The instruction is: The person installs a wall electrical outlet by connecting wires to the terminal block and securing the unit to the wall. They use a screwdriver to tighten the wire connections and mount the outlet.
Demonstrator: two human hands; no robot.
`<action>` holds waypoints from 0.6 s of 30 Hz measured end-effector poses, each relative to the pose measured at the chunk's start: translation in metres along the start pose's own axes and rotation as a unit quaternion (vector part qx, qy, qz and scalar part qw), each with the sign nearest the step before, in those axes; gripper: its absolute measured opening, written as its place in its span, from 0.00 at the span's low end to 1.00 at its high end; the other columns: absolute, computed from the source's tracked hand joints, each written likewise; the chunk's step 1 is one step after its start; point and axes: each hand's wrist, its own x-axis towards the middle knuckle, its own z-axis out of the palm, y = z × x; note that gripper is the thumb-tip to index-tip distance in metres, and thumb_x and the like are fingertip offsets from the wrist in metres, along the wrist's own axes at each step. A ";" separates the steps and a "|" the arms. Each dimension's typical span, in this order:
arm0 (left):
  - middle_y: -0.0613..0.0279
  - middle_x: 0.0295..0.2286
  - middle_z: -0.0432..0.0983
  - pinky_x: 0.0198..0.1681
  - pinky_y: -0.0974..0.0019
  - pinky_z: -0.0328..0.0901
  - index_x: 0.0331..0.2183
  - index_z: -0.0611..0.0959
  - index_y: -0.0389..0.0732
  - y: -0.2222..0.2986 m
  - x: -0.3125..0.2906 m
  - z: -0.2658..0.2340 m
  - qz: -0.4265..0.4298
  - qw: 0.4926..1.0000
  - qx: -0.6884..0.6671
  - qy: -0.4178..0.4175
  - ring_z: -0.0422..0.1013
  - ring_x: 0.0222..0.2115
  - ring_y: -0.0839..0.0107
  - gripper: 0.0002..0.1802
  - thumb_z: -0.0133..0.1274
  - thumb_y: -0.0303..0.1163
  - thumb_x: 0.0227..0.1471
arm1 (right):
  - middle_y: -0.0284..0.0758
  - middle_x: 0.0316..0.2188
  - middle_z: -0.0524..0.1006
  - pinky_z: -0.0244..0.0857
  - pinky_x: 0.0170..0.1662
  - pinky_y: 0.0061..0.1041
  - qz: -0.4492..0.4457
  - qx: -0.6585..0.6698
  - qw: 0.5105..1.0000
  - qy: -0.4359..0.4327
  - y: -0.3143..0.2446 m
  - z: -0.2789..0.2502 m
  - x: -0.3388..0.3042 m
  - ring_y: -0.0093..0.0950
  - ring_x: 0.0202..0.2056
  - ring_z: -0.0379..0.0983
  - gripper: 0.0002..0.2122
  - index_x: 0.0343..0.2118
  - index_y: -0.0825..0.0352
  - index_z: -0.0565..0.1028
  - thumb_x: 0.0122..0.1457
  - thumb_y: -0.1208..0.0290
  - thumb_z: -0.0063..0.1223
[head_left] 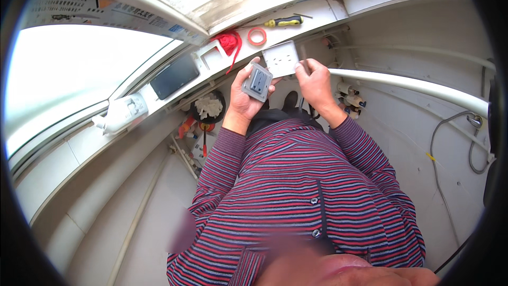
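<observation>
My left hand (244, 95) is closed around a small grey square wall socket (257, 83), tilted with its slotted face up. Just beyond it is a white socket panel (281, 57) with several slots, near the sill's edge; whether it rests there or is held I cannot tell. Close to the panel's right edge, my right hand (316, 82) is closed, thumb and fingers pinched together. A thin dark piece shows at its fingertips, too blurred to name.
Along the window sill (58, 167) stand a white bottle (124, 114), a dark phone (174, 77), a white frame (211, 55), red ribbon (227, 42), orange tape (257, 36) and a yellow-black screwdriver (284, 21). A white pipe (413, 85) runs at right. Below sits a dark bucket (203, 116).
</observation>
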 end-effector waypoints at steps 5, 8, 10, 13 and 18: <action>0.37 0.61 0.61 0.54 0.47 0.71 0.65 0.66 0.43 0.000 0.006 0.007 -0.055 0.993 -0.057 -0.088 0.61 0.61 0.37 0.37 0.49 0.53 0.62 | 0.29 0.19 0.74 0.59 0.20 0.24 0.173 0.206 0.953 0.139 0.039 -0.006 0.036 0.18 0.16 0.64 0.13 0.25 0.68 0.75 0.65 0.67 0.49; 0.38 0.62 0.60 0.61 0.43 0.65 0.67 0.63 0.43 0.004 0.001 0.020 -0.058 0.991 -0.065 -0.105 0.62 0.62 0.40 0.39 0.45 0.55 0.63 | 0.31 0.19 0.73 0.60 0.17 0.26 0.218 0.284 0.912 0.199 0.031 -0.007 0.064 0.20 0.14 0.63 0.11 0.27 0.67 0.74 0.63 0.67 0.50; 0.38 0.63 0.60 0.63 0.41 0.61 0.68 0.62 0.42 0.006 0.001 0.023 -0.061 0.987 -0.073 -0.128 0.62 0.62 0.40 0.40 0.44 0.56 0.63 | 0.34 0.18 0.75 0.57 0.16 0.26 0.215 0.325 0.880 0.273 0.034 0.000 0.095 0.22 0.12 0.64 0.13 0.24 0.71 0.73 0.63 0.68 0.49; 0.38 0.57 0.67 0.64 0.41 0.61 0.68 0.62 0.42 0.008 0.000 0.019 -0.042 0.990 -0.073 -0.111 0.64 0.60 0.39 0.38 0.45 0.50 0.62 | 0.37 0.20 0.77 0.57 0.16 0.26 0.248 0.328 0.851 0.328 0.037 0.005 0.134 0.23 0.13 0.66 0.11 0.25 0.73 0.73 0.60 0.70 0.50; 0.37 0.59 0.66 0.64 0.34 0.60 0.66 0.64 0.42 0.015 -0.004 0.023 -0.010 0.995 -0.052 -0.089 0.61 0.61 0.33 0.33 0.43 0.45 0.65 | 0.36 0.24 0.79 0.59 0.18 0.26 0.296 0.361 0.837 0.285 0.061 0.008 0.177 0.23 0.18 0.70 0.13 0.32 0.72 0.77 0.63 0.65 0.60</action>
